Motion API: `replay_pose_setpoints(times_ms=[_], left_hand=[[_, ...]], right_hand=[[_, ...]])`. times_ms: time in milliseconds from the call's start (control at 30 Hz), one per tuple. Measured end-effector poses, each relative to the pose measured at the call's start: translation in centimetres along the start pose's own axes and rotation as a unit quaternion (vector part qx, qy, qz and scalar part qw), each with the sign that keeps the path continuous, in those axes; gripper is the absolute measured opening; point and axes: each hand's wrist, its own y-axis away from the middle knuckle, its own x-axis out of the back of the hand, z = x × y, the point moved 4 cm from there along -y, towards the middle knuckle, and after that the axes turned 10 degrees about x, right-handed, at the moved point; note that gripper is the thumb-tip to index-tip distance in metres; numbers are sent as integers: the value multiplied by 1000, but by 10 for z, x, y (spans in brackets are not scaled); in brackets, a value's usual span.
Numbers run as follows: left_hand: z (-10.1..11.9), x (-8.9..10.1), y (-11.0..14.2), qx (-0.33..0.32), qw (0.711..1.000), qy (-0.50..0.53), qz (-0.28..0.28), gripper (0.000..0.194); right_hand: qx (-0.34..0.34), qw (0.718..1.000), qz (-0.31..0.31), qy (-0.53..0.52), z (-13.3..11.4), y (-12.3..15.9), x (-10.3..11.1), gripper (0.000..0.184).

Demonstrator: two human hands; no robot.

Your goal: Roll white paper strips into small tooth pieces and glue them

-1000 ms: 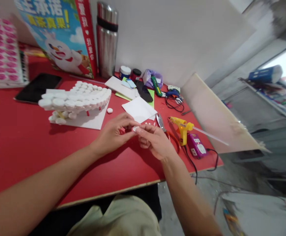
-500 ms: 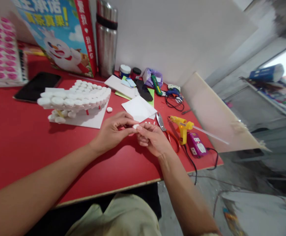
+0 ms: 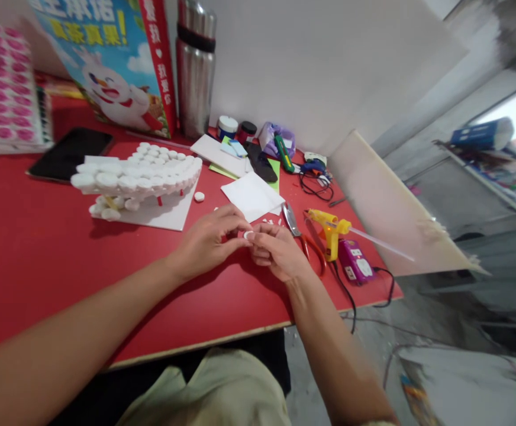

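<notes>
Between the fingertips of both hands is a small white disc (image 3: 248, 235), partly covered by the fingers. My left hand (image 3: 211, 241) pinches it from the left with thumb and fingers. On its right side my right hand (image 3: 276, 249) grips it between thumb and curled fingers. A similar loose white disc (image 3: 199, 197) lies on the red table, just beyond my left hand. Farther left, a curved model of many white discs (image 3: 138, 174) stands on a white board (image 3: 169, 220), held up on short red posts.
Pliers with red handles (image 3: 294, 223), a yellow glue gun (image 3: 329, 228) and a purple power socket (image 3: 355, 261) lie at right. White paper (image 3: 253, 195) and small scraps lie beyond the hands. A steel flask (image 3: 196, 77), picture box (image 3: 120, 71) and phone (image 3: 70, 155) are farther back.
Both hands have stayed together, with the white disc shifted slightly down between the fingertips and turned a little. The table things keep their places; the view has moved slightly.
</notes>
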Motion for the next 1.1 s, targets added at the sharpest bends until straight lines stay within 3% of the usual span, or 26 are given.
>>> replay_pose_setpoints(times_ms=[200, 300, 467, 567, 600, 700, 800, 1000, 1100], left_hand=[[0, -2, 2, -1, 1000, -21, -15, 11], [1, 9, -1, -1, 999, -45, -10, 12], [6, 53, -12, 46, 983, -85, 157, 10], [7, 67, -14, 46, 973, -119, 194, 14], [6, 69, -14, 45, 971, -132, 194, 14], [-6, 63, -13, 64, 969, -206, 116, 16], [-21, 52, -10, 97, 940, -326, 18, 17], [-34, 47, -6, 128, 913, -387, 2, 19], [-33, 47, -5, 131, 919, -373, 11, 14]], right_hand=[[-19, 1000, -19, 13, 1, 1, 2, 41], [-20, 999, -37, 13, -1, 2, 2, 36], [11, 1000, -6, 6, -6, 1, 5, 37], [33, 999, 13, -1, -7, -1, 9, 32], [37, 999, 17, -3, -7, -2, 9, 30], [46, 999, 25, -7, -6, -2, 11, 28], [54, 998, 31, -8, -7, -3, 12, 28], [80, 995, 56, 32, -5, -3, 15, 31], [132, 980, 83, 125, -11, 1, 18, 27]])
